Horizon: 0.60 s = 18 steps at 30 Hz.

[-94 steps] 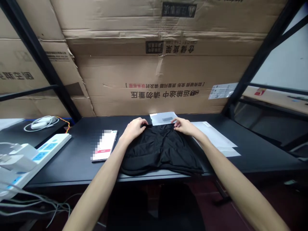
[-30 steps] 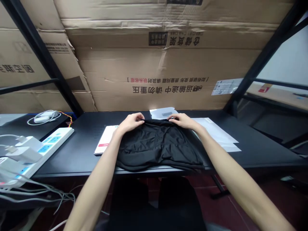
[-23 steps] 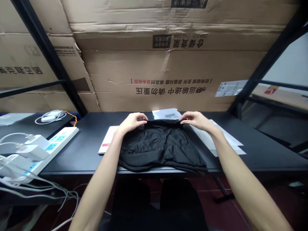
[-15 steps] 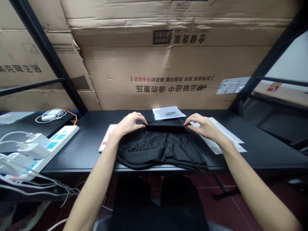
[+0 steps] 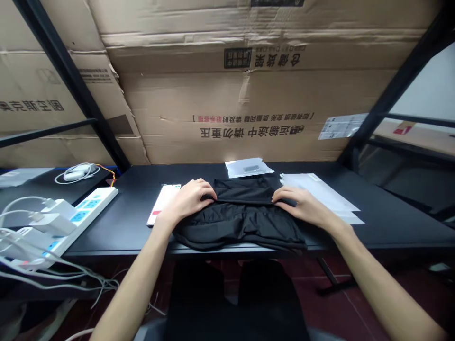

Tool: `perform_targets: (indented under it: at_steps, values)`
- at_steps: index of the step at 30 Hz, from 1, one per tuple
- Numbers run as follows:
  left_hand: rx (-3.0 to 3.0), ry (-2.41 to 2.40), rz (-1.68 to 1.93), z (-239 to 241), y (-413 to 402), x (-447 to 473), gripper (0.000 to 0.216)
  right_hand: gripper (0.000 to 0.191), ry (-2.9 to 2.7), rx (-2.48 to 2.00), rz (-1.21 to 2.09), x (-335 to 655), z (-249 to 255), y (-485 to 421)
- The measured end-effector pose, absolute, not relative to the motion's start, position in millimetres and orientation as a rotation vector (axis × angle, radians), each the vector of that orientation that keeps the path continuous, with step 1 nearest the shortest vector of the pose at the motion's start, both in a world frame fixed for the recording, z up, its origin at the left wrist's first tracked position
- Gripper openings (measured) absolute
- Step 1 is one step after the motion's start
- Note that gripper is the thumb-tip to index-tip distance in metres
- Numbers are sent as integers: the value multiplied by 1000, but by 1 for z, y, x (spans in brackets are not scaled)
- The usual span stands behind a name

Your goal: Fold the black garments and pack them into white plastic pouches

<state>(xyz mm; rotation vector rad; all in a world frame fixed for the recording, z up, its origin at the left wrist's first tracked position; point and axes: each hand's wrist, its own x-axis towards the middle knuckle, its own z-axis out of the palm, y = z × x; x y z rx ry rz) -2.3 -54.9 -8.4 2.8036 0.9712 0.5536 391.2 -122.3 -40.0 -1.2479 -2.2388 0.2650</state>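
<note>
A black garment [image 5: 241, 218] lies crumpled on the black table [image 5: 384, 222], its far edge folded back toward me as a flat band. My left hand [image 5: 186, 201] pinches the left end of that folded band, fingers curled on the cloth. At the right end of the band, my right hand [image 5: 300, 206] grips the cloth with its fingers bent on the fabric. Both forearms reach in from the bottom of the view.
A phone [image 5: 163, 208] lies just left of my left hand. A small clear bag [image 5: 249, 167] sits behind the garment, and clear plastic sheets [image 5: 323, 196] lie at the right. A white power strip [image 5: 71, 222] with plugs and cables is at far left. Cardboard boxes [image 5: 249, 94] wall the back.
Both hands have drawn the garment's far edge toward me, folding it over onto the rest. The hands now sit lower and closer to me than a second ago.
</note>
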Motion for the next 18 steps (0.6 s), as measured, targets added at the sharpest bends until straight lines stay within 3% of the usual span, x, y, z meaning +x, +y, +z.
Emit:
perform_targets:
  at_steps: [12, 18]
  values:
    - [2706, 949, 593, -7, -77, -17, 24, 18, -2245, -1289, 223, 392, -32, -142]
    - [2595, 1004, 956, -3, -120, -57, 23, 20, -2200, -1226, 167, 396, -20, -190]
